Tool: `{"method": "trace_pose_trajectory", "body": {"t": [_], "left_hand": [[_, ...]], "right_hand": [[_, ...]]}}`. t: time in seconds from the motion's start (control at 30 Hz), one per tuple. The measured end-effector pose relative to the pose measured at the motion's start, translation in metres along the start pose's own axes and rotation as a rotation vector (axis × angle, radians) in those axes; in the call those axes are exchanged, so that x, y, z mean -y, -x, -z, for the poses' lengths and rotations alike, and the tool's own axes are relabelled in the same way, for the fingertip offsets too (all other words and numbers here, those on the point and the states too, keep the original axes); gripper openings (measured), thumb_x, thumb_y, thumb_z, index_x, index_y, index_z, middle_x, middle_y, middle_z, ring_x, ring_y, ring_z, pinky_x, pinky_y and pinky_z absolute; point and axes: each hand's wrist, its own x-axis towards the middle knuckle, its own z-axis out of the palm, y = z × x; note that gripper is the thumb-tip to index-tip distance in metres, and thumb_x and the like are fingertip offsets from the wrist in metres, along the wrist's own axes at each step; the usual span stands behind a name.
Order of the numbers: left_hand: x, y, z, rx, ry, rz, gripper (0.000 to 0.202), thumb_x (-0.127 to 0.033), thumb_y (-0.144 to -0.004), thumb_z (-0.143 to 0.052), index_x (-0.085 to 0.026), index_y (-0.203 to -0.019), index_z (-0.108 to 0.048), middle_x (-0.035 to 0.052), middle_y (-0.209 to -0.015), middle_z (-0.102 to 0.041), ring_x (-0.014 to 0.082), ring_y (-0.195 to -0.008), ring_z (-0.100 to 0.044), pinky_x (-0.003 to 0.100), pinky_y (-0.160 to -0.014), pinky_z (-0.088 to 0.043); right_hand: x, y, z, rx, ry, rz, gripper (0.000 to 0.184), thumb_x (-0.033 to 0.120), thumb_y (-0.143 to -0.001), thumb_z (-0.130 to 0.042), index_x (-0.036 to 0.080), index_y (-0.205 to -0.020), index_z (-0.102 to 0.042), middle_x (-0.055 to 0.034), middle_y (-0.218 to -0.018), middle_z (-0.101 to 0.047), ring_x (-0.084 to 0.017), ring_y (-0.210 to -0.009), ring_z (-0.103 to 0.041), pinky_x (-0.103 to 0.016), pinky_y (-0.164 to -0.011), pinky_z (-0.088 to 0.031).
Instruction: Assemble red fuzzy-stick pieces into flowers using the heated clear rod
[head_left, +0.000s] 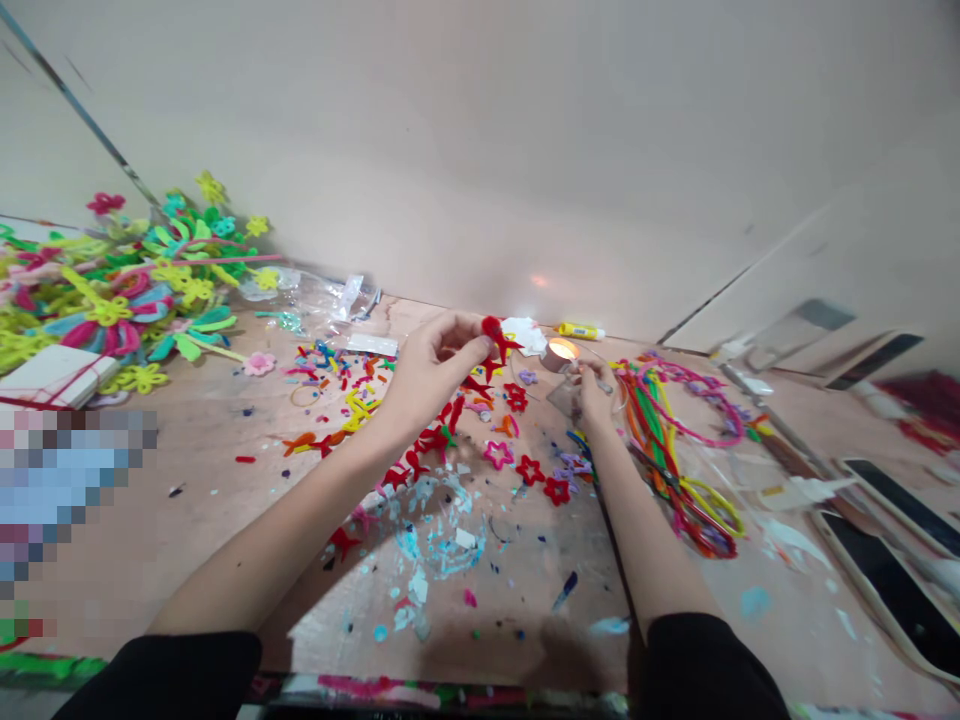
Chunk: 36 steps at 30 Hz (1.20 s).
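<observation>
My left hand (442,365) pinches a red pipe-cleaner piece (495,332) between thumb and fingertips, raised above the table. It has a rounded top and pointed ends. My right hand (596,392) is closed beside a lit tealight candle (562,350); what its fingers hold is too small and blurred to name. Between my forearms lie red pipe-cleaner stars (530,470), a pink star (499,456) and several cut bits in many colours. A white crumpled piece (525,335) lies just behind the left fingertips.
At the left is a heap of pipe-cleaner flowers (109,305) beside a white box (56,375). A yellow glue stick (581,331) lies by the wall. On the right are scissors (682,490), coloured pipe cleaners (664,425), a white-nozzled bottle (802,492) and phones (892,580).
</observation>
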Motion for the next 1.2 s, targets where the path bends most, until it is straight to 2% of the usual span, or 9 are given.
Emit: {"method": "trace_pose_trajectory", "body": {"t": [0.1,0.17,0.27,0.33,0.47,0.6,0.73,0.93,1.2], "left_hand": [[0.002,-0.001,0.0,-0.006,0.016,0.01,0.002,-0.019,-0.082,-0.064,-0.019,-0.08,-0.063,-0.0004,-0.075,-0.067,0.0104,-0.07,-0.062,0.025,-0.069,-0.049],[0.004,-0.002,0.0,-0.005,0.026,0.012,0.002,-0.02,-0.082,-0.064,-0.019,-0.081,-0.063,-0.0002,-0.076,-0.067,0.0105,-0.072,-0.064,0.025,-0.071,-0.05],[0.006,-0.002,0.0,-0.02,0.01,0.015,0.004,-0.021,-0.082,-0.065,-0.018,-0.081,-0.063,0.0007,-0.078,-0.069,0.0114,-0.074,-0.065,0.026,-0.072,-0.05],[0.006,-0.002,0.0,-0.035,-0.007,0.018,0.004,-0.022,-0.082,-0.066,-0.018,-0.081,-0.064,0.0013,-0.079,-0.07,0.0118,-0.074,-0.066,0.026,-0.072,-0.051],[0.005,-0.001,0.0,-0.041,-0.01,0.039,0.006,-0.023,-0.082,-0.067,-0.018,-0.082,-0.064,0.002,-0.079,-0.071,0.0123,-0.076,-0.067,0.026,-0.072,-0.051],[0.003,0.0,0.0,-0.042,0.005,0.036,0.006,-0.022,-0.083,-0.067,-0.018,-0.083,-0.064,0.0021,-0.08,-0.072,0.0124,-0.077,-0.069,0.026,-0.073,-0.051],[-0.001,0.002,-0.002,-0.043,0.047,0.004,0.006,-0.02,-0.084,-0.067,-0.019,-0.079,-0.062,0.0,-0.076,-0.072,0.0115,-0.075,-0.069,0.024,-0.071,-0.051],[-0.007,0.007,-0.004,-0.092,0.005,-0.049,0.011,-0.023,-0.083,-0.069,-0.02,-0.077,-0.061,-0.0011,-0.076,-0.07,0.0105,-0.068,-0.065,0.024,-0.061,-0.046],[-0.02,0.017,-0.009,-0.149,-0.101,-0.103,0.007,-0.023,-0.082,-0.067,-0.02,-0.078,-0.063,-0.0001,-0.074,-0.072,0.0119,-0.067,-0.065,0.025,-0.06,-0.048]], "right_hand": [[0.014,0.002,-0.001,-0.015,-0.066,-0.014,0.019,0.034,-0.096,-0.057,0.015,-0.098,-0.063,-0.001,-0.084,-0.065,-0.013,-0.071,-0.062,-0.028,-0.067,-0.053],[0.031,0.002,-0.001,0.003,-0.122,-0.008,0.018,0.033,-0.095,-0.052,0.018,-0.095,-0.062,-0.0003,-0.078,-0.065,-0.012,-0.065,-0.061,-0.025,-0.061,-0.048],[0.069,0.005,0.004,0.083,-0.214,0.02,0.025,0.038,-0.092,-0.043,0.022,-0.097,-0.062,-0.004,-0.089,-0.07,-0.014,-0.074,-0.066,-0.024,-0.06,-0.047],[0.099,0.012,0.008,0.141,-0.273,0.059,0.026,0.04,-0.09,-0.044,0.023,-0.097,-0.062,-0.0044,-0.092,-0.071,-0.014,-0.077,-0.066,-0.024,-0.061,-0.048],[0.155,0.045,0.017,0.341,-0.512,0.23,0.012,0.037,-0.084,-0.06,0.025,-0.087,-0.06,0.0021,-0.071,-0.059,-0.011,-0.062,-0.056,-0.024,-0.056,-0.045],[0.191,0.085,0.02,0.54,-0.653,0.246,0.013,0.039,-0.086,-0.063,0.028,-0.086,-0.057,0.0057,-0.06,-0.049,-0.01,-0.053,-0.048,-0.025,-0.052,-0.043],[0.204,0.108,0.019,0.63,-0.628,0.248,0.018,0.044,-0.085,-0.061,0.028,-0.094,-0.058,0.0048,-0.066,-0.055,-0.011,-0.053,-0.053,-0.028,-0.056,-0.048],[0.206,0.125,0.015,0.598,-0.611,0.35,0.011,0.034,-0.087,-0.059,0.025,-0.092,-0.06,0.0026,-0.069,-0.062,-0.012,-0.057,-0.06,-0.027,-0.054,-0.05],[0.209,0.142,0.013,0.542,-0.557,0.471,0.01,0.026,-0.091,-0.054,0.025,-0.096,-0.063,0.0023,-0.066,-0.064,-0.014,-0.062,-0.065,-0.03,-0.057,-0.054]]}}
